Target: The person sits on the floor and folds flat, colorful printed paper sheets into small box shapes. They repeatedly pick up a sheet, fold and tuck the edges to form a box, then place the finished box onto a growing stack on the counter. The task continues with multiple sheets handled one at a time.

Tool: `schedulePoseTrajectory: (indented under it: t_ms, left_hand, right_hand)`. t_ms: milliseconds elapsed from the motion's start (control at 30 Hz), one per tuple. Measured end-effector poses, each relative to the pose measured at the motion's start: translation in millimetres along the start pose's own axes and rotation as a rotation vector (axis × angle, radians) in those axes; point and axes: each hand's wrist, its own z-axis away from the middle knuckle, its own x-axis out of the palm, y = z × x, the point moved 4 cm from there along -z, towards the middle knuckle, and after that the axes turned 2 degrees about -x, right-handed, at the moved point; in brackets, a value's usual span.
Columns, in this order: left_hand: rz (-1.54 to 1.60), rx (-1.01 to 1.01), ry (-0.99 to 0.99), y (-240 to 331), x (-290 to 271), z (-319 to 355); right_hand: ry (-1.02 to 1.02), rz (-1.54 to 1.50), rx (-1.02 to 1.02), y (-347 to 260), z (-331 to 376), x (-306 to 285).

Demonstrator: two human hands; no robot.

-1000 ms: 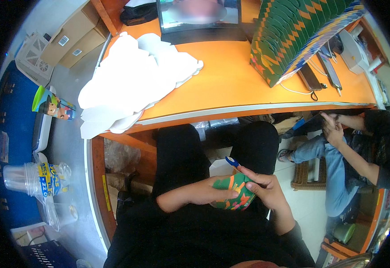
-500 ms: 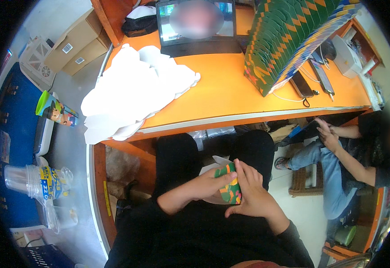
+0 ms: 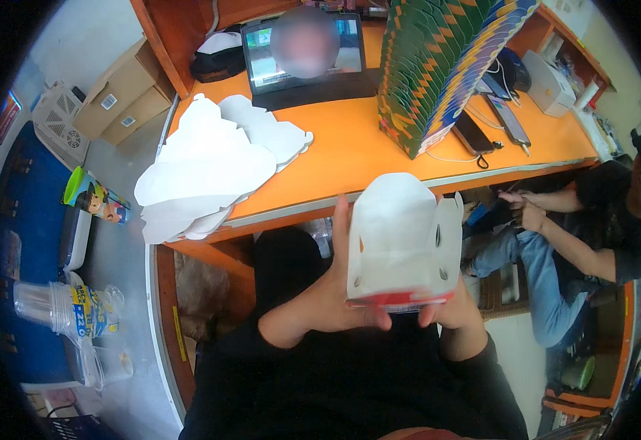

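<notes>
Between my two hands is a paper food carton (image 3: 397, 238), raised above my lap near the table edge. Its white inside faces me, with small slots in its side walls and a red printed edge low down. My left hand (image 3: 328, 295) grips the left side, fingers running up along it. On the right side my right hand (image 3: 457, 317) holds the carton, its fingers mostly hidden behind. Flat white carton blanks (image 3: 206, 172) lie piled on the orange table, ahead and left. To the right of them stands a tall nested stack of green patterned cartons (image 3: 427, 81).
A tablet (image 3: 302, 55) stands at the back of the table (image 3: 335, 150). Phones (image 3: 474, 136) with cables lie right of the stack. On the left counter are a colourful cup (image 3: 96, 196) and nested plastic cups (image 3: 56, 308). A seated person (image 3: 577, 249) is at the right.
Both hands have lifted the carton from my lap toward the table. Its green printed outside was showing; now the open white inside faces me. The view has shifted slightly.
</notes>
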Motion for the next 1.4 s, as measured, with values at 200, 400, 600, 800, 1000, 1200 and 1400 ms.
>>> schedulePoseTrajectory:
  t_ms: [200,400,600,800,1000,1200,1400]
  left_hand:
    - [-0.084,0.109,-0.006,-1.8,0.0,2.9]
    - [0.128,-0.061,0.017,-23.6,-6.1,0.2]
    - [0.605,-0.543,-0.608,-41.2,-6.6,7.6]
    - [0.632,-0.554,-0.618,-30.8,8.0,-22.3]
    - [0.475,0.051,-0.295,65.7,7.5,-115.8]
    - [-0.892,0.602,0.735,124.5,-74.4,-206.2]
    - [-0.471,0.460,0.333,125.1,-44.9,-249.4]
  right_hand:
    - [0.111,-0.171,0.169,-1.2,12.2,13.9]
    - [0.146,0.063,-0.277,-21.4,11.4,-0.3]
    - [-0.239,0.146,-0.448,-97.9,-16.3,-49.0]
    - [-1.273,0.638,-0.132,-127.0,-23.7,-18.6]
    - [-0.805,1.023,-0.568,-164.7,-11.6,-29.4]
    - [0.221,1.364,-0.972,-313.7,-104.1,-92.5]
    - [0.351,1.728,-0.715,-403.1,-189.8,-140.4]
